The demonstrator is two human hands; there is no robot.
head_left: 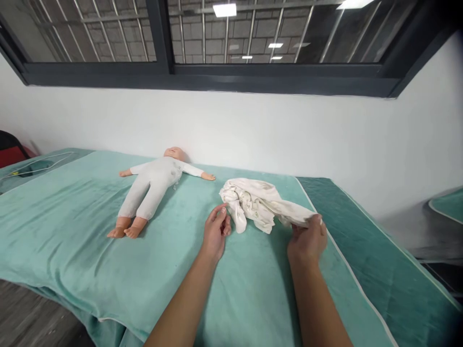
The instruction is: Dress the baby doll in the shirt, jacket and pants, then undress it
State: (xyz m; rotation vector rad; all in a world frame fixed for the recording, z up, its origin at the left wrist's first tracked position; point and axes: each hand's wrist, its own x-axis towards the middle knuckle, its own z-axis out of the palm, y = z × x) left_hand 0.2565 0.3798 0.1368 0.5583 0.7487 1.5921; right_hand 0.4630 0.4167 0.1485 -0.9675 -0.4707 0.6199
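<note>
A crumpled white garment [258, 193] with a faintly patterned part lies bunched on the bed's green cover [253, 279]. At its right end, a long narrow part is pinched and pulled out by my right hand [307, 241]. My left hand [216, 231] is by the garment's left edge, thumb and index finger pressed together, the other fingers curled. Its fingertips are close to the fabric; whether they grip any of it I cannot tell. To the left, a baby doll [155, 183] in a white body suit lies on its back, arms spread, feet towards me.
Behind the bed runs a white wall [246, 130] under a dark-framed window [202, 79] with bars. A darker green cover [376, 246] extends on the right. At far left are a thin white cable [54, 166] and a red and black object [12, 147].
</note>
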